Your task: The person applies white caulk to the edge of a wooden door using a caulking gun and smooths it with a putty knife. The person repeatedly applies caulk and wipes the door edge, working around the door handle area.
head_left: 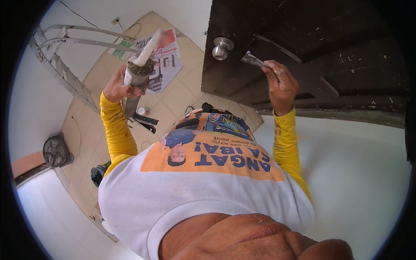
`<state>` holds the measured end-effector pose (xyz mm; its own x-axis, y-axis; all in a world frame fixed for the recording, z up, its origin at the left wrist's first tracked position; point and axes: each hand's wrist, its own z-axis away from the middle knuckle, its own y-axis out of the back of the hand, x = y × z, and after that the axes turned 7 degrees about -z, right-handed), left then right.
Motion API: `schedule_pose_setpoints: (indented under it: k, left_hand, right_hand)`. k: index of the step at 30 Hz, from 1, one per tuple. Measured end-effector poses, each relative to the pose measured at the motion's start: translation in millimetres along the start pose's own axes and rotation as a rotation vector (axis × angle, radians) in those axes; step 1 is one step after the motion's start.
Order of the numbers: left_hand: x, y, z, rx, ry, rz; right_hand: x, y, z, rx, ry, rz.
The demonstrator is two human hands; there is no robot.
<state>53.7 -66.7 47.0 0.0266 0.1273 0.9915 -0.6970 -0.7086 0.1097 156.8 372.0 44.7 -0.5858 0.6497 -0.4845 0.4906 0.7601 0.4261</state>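
My left hand (119, 86) is closed around the barrel of a caulking gun (136, 78), just above the tiled floor in this view. Its long white nozzle (149, 48) points up and to the right, and dirty residue coats the collar below the nozzle. Part of the gun behind my hand is hidden. On the right, my right hand (282, 84) pinches a small putty knife (255, 60) with a grey, smeared blade and a pale dab at its tip. The blade is near the dark door (312, 52), close to its round metal knob (222, 47); whether they touch, I cannot tell.
A metal ladder (65, 71) leans at the left. Printed sheets (167, 65) lie on the beige floor tiles (182, 89), and a small can (143, 111) stands near my left forearm. A black fan (56, 151) sits at the far left. White wall (346, 169) borders the door.
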Motion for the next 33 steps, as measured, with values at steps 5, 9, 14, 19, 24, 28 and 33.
schedule_pose_setpoints:
  k: [5,9,14,19,24,28,33]
  left_hand:
    - [-13.6,-0.6,-1.8,0.007,0.053,0.019]
    - [-9.9,-3.7,-7.1,-0.001,0.037,0.013]
    - [-1.7,-8.2,-10.0,-0.010,0.039,0.023]
    - [-6.8,-4.6,-9.1,0.014,0.067,-0.004]
    - [-5.0,-5.0,-7.4,-0.008,0.051,0.017]
    - [-2.0,-3.3,-6.0,-0.018,0.075,0.010]
    - [-2.4,-8.0,-10.9,-0.015,0.030,0.025]
  right_hand:
    - [47.3,-23.0,40.7,0.109,-0.379,-0.021]
    - [69.1,-34.5,40.7,0.155,-0.323,0.013]
    - [80.1,-39.0,41.6,0.158,-0.336,0.034]
    - [82.4,-42.0,40.8,0.153,-0.388,0.028]
    - [88.4,-44.4,40.4,0.198,-0.408,-0.013]
    - [87.0,-44.1,36.9,0.199,-0.388,0.008]
    - [88.7,-47.3,38.6,0.229,-0.394,0.108]
